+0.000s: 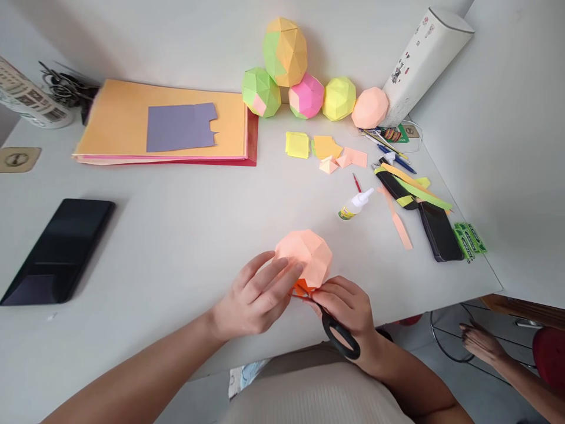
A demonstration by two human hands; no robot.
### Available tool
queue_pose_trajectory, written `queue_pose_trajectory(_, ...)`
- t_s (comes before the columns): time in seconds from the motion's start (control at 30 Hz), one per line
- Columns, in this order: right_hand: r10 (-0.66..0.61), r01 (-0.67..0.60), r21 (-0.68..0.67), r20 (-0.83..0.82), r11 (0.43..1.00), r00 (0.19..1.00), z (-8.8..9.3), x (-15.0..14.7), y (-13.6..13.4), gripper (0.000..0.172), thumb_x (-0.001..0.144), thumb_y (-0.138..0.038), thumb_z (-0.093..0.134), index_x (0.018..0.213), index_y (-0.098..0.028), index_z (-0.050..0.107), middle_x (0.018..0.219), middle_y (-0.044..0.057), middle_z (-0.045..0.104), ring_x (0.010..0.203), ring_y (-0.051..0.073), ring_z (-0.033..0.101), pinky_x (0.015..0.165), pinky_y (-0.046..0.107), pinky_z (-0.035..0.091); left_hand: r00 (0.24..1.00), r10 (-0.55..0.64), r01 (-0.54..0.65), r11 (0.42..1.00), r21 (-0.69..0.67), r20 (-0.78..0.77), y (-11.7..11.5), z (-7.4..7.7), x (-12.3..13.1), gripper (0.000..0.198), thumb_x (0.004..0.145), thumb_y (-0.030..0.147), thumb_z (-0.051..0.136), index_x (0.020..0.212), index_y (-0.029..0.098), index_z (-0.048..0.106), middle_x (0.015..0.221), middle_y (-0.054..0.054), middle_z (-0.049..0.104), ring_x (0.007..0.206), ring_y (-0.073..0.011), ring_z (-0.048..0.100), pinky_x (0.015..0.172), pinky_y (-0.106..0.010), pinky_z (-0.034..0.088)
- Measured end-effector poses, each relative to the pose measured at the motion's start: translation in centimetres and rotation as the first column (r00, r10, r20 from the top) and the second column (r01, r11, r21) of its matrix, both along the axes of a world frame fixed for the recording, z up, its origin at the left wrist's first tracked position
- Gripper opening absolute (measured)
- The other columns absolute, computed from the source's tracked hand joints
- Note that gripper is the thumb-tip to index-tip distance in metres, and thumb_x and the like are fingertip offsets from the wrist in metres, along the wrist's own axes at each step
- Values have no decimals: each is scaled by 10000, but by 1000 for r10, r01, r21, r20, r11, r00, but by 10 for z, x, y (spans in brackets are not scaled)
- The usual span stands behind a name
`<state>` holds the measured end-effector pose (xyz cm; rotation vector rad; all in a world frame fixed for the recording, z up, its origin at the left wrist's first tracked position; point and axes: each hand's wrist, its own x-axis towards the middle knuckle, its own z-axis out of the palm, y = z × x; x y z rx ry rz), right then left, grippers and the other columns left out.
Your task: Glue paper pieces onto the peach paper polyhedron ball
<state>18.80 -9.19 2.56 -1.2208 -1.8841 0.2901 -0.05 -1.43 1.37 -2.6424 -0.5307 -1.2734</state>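
Note:
Near the table's front edge, my left hand (260, 291) has its fingers wrapped round the left side of a peach faceted paper ball (311, 253). The underside of the ball shows a bright orange patch (302, 288). A pair of scissors with a black handle (342, 337) is gripped in my right hand (348, 306), its fingertips close against the ball's lower right. The blades lie at the orange patch, mostly hidden by my fingers. A white glue bottle (355, 204) lies tilted beyond the ball.
Several coloured paper balls (339, 98) line the wall, with small paper pieces (297, 145) before them. A paper stack (119, 123) and a black tablet-like device (62, 250) are left. Pens, strips and a phone (439, 231) sit right. Another person's foot (481, 341) shows below.

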Motion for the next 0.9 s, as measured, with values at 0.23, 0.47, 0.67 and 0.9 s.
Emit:
queue_pose_trajectory(0.23,46,-43,49,-65,998,997,-1,4,2,144,853,-68,559,893,-180,641,698,54,709,675,182,618,571,300,524,1000,-21,21,1000,-13,6,0,0,-1,317,769,-64,582,989,165,597,1090,-56,640,1025,-201,551,877,-388,584)
queue_pose_trajectory(0.47,69,-64,63,-80,996,994,-4,4,4,106,869,-99,573,873,-164,656,718,71,721,692,189,622,578,309,530,999,-13,15,998,-58,34,-1,-5,-2,402,801,-33,579,1132,194,574,1209,-56,624,1028,-196,572,851,-374,604)
queue_pose_trajectory(0.67,84,-78,81,-77,994,993,-5,5,5,135,900,-126,531,903,-179,655,704,62,717,694,187,616,569,304,526,999,-22,23,998,-50,28,0,-3,-1,344,775,-64,577,1048,145,586,1085,-59,638,1008,-194,556,848,-367,609)
queue_pose_trajectory(0.9,44,-39,81,-60,996,997,-1,1,5,138,863,-78,555,873,-187,640,682,43,699,671,168,599,562,280,517,1000,-29,29,999,-31,12,-1,-3,-1,307,758,-68,603,983,140,592,1075,-72,631,1025,-209,542,843,-380,605)
